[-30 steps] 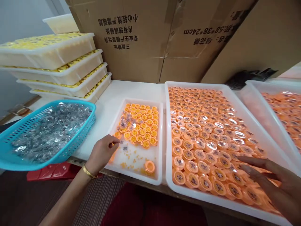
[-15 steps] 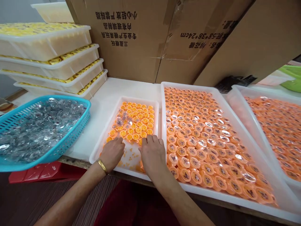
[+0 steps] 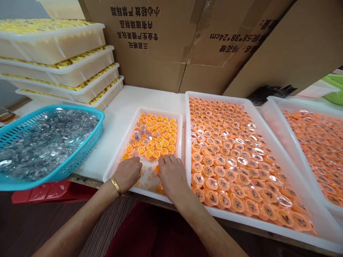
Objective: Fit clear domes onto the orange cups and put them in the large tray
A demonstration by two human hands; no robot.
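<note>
Closest in, the right hand (image 3: 173,175) has its fingers curled narrow on an orange cup (image 3: 157,169), mostly hidden; the left hand (image 3: 128,172) bunches its fingers nearby, and I can't tell if it grips anything. Both work over the front of the small white tray (image 3: 181,132). Beyond them, filled cups (image 3: 158,139) crowd its far half; behind stand cardboard boxes (image 3: 152,67).

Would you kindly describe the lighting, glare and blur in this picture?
Head view: glare whitens several orange cups in the large tray; the clear pieces in the blue basket glint; the floor is dark; the left hand and right hand show no obvious smear.
</note>
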